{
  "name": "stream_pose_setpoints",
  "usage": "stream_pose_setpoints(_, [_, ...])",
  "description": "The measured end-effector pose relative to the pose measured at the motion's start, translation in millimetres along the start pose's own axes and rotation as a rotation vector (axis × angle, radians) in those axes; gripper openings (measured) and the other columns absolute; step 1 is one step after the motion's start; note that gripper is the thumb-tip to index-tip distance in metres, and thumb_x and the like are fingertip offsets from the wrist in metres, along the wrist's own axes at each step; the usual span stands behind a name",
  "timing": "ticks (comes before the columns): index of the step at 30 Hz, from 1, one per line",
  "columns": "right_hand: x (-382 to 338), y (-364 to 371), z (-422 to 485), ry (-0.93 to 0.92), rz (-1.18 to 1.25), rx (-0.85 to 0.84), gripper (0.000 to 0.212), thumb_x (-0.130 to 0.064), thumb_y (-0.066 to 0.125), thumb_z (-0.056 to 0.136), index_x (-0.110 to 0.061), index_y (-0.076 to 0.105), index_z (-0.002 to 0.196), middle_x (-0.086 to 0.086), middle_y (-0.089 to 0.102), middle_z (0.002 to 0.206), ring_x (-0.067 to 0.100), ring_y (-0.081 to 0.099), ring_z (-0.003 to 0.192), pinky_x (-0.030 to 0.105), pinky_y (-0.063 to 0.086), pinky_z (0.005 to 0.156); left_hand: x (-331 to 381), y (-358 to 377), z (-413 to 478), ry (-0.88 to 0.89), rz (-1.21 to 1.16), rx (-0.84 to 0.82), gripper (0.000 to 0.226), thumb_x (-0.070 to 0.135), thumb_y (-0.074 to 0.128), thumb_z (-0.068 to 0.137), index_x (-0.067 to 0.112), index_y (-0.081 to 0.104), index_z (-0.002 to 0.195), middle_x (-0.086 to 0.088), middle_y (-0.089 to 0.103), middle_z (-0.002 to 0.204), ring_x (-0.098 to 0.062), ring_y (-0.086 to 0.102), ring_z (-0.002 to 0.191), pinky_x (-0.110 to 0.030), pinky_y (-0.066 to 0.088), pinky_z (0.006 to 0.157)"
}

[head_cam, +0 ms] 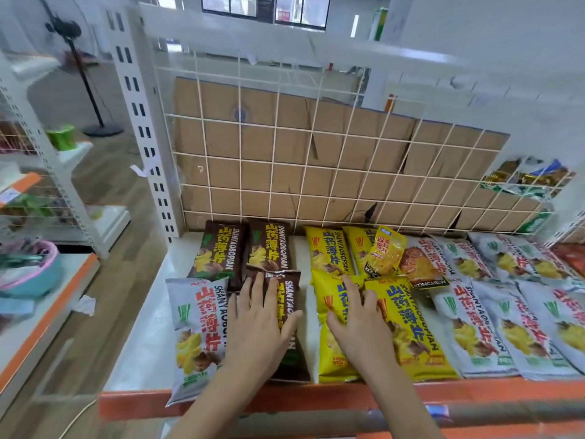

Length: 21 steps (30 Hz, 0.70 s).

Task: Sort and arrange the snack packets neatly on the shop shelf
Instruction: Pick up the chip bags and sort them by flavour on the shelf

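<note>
L hand flat, fingers straight, on glossy brown foil snack packet near front of white metal shelf. R hand spread, pressing yellow foil packet. I'd slide both square to that front, w/ light pressure.

Your left hand hides most of the print on the brown packet at lower centre, and your right hand covers the middle of a yellow packet. Both forearms run off the bottom edge. The grey packets at far right are cut by the frame. The pink basin at left is blurred. The bags behind the wire grid at right are too smeared to read.
</note>
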State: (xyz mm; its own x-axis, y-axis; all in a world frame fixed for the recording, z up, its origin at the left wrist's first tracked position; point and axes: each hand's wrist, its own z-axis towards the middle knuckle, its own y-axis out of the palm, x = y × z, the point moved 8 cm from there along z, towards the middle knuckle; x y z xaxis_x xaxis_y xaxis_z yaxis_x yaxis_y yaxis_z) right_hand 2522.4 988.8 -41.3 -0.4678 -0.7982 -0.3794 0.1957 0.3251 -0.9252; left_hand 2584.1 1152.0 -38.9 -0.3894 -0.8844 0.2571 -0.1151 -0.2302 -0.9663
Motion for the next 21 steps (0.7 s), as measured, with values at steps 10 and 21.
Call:
stream_pose_setpoints(10, [-3.6, -2.6, -0.5, -0.099, 0.037, 0.106, 0.069, -0.042, 0.052, 0.088, -0.026, 0.019, 0.147, 0.008, 0.008, 0.153, 0.029, 0.025, 0.135, 0.039, 0.033, 0.104, -71.3, -50.7, -17.5, -0.108, -0.232, 0.441, 0.051, 0.047, 0.049, 0.083, 0.023, 0.05, 0.128, -0.011, 0.046, 0.138, -0.034, 0.045, 0.123, -0.052, 0.037, 0.097])
stream_pose_setpoints(21, [-4.3, 0.5, -0.8, -0.152, 0.069, 0.121, 0.068, -0.04, 0.052, 0.089, -0.021, 0.022, 0.147, 0.01, 0.017, 0.154, 0.03, 0.029, 0.136, 0.041, 0.033, 0.105, -124.5, -8.0, -21.4, -0.42, -0.742, 0.131, 0.11, 0.045, 0.08, 0.066, 0.037, 0.005, 0.145, -0.002, 0.061, 0.108, -0.016, 0.067, 0.068, -0.038, 0.055, 0.063])
